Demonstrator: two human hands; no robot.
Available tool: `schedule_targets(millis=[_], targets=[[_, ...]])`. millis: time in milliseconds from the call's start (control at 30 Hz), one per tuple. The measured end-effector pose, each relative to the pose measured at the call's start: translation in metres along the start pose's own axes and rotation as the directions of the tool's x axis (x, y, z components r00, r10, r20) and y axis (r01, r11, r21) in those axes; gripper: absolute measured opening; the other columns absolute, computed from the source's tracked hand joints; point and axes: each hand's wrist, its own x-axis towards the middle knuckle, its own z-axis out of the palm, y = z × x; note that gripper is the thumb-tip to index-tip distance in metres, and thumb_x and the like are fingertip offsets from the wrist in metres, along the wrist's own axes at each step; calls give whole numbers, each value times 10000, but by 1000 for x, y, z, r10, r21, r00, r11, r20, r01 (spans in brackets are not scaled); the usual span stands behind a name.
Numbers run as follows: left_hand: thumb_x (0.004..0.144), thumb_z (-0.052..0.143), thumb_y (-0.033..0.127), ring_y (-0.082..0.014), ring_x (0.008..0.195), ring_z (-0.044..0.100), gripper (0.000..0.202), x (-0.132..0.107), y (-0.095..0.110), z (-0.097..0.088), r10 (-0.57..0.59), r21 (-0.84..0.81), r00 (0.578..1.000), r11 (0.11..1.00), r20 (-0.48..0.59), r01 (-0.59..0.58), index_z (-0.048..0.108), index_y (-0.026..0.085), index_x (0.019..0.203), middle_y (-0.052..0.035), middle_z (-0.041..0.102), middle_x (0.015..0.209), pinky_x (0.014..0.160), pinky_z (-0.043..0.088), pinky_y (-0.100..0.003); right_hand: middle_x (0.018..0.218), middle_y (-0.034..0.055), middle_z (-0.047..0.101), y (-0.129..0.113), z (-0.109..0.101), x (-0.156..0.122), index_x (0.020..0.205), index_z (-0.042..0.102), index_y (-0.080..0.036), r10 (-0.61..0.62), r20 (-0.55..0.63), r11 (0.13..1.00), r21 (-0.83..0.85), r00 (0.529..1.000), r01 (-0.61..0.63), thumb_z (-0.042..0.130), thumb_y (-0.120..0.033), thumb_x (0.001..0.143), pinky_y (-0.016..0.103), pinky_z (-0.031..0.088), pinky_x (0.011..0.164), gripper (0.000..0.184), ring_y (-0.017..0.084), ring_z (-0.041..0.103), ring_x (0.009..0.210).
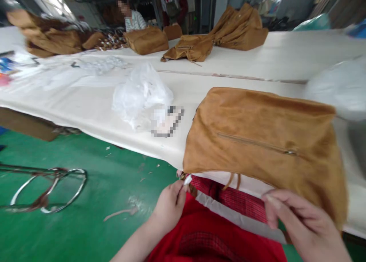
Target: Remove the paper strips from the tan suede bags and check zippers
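A tan suede bag point(265, 140) with a zip pocket lies on the white table point(94, 113), its near edge hanging over the table's front. My left hand point(170, 206) is below the bag's lower left corner, its fingers pinched on a small piece at that corner, beside thin brown straps that hang down. My right hand point(300, 220) sits under the bag's lower right edge, fingers curled and touching the suede. A red garment point(211, 235) lies between my hands.
A crumpled clear plastic bag point(141, 96) lies left of the tan bag. More tan bags point(234, 29) are piled at the far side, where a person point(133, 18) sits. A metal-ringed stool frame point(48, 189) stands on the green floor at left. White plastic point(340, 86) lies at right.
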Motion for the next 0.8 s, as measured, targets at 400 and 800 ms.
schedule_targets(millis=[400,800], targets=[[919,373,162,-147,642,534,143,-3,-8,-10,95,-43,982,995,161,-89,479,198,829,-30,586,743,612,370,-237,540,-59,501,10,142,27,729,561,-194,76,699,946,174,711,-273,503,-537,884,204,368,458,381,88,463,456],[963,334,273,-146,639,478,235,-3,-3,-17,51,-126,976,992,214,-24,457,198,777,-22,551,724,622,333,-262,496,-60,496,12,147,32,640,517,-214,77,673,991,28,736,-130,517,-418,880,203,346,415,315,90,444,417]])
